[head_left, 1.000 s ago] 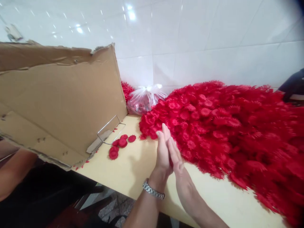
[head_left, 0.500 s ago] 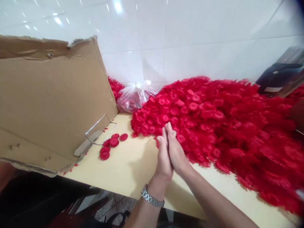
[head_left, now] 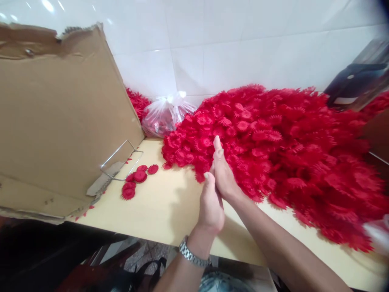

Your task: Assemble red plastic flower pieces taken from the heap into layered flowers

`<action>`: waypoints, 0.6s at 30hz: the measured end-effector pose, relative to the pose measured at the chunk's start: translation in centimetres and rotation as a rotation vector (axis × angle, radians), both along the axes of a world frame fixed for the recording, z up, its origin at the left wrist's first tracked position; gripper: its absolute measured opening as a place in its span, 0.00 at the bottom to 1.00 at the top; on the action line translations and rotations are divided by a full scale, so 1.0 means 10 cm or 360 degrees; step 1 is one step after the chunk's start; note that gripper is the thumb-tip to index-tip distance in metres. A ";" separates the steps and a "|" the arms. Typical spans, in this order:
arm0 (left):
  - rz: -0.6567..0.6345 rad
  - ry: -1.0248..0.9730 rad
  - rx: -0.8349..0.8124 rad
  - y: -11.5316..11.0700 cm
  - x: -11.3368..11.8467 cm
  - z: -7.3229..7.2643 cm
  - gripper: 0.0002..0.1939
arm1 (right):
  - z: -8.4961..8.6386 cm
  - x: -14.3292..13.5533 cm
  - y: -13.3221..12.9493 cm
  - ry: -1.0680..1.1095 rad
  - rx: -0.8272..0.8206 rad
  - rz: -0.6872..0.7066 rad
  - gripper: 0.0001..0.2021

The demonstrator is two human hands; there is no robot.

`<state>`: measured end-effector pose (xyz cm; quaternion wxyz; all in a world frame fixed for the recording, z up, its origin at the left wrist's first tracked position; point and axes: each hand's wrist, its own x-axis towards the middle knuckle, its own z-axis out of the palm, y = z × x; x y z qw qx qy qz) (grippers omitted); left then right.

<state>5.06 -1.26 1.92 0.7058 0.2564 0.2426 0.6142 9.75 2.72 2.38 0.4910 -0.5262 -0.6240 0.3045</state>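
My left hand [head_left: 210,207], with a metal watch [head_left: 192,254] on its wrist, has its palm against my right hand [head_left: 225,174]. Both hands are flat with fingers stretched out; the right one reaches further forward. Whether anything lies between the palms is hidden. Just beyond the fingertips spreads a large heap of red flower-shaped pieces [head_left: 273,138]. To the left, a few loose red pieces [head_left: 140,176] rest on the pale yellow table [head_left: 158,211].
A large cardboard box [head_left: 60,113] stands at the left, with a bent wire frame [head_left: 121,160] beside it. A tied clear plastic bag [head_left: 165,117] sits against the tiled wall [head_left: 212,52]. A dark blue object [head_left: 354,85] is at the back right.
My right hand has slid forward along the left palm, so the fingertips no longer line up. The view has shifted slightly, moving the box and heap up and left.
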 end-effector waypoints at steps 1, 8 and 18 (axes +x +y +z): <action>0.0020 -0.0070 -0.0054 -0.02 0.01 -0.01 0.20 | 0.02 0.01 0.05 0.0051 0.0019 -0.0036 0.30; 0.0172 -0.0407 -0.0551 0.11 -0.23 -0.05 0.15 | -0.04 0.07 -0.06 0.0601 -0.0150 0.0113 0.29; 0.0337 -0.0246 -0.0599 0.02 -0.34 -0.11 0.19 | -0.25 0.28 -0.45 -0.0563 0.0270 0.0320 0.13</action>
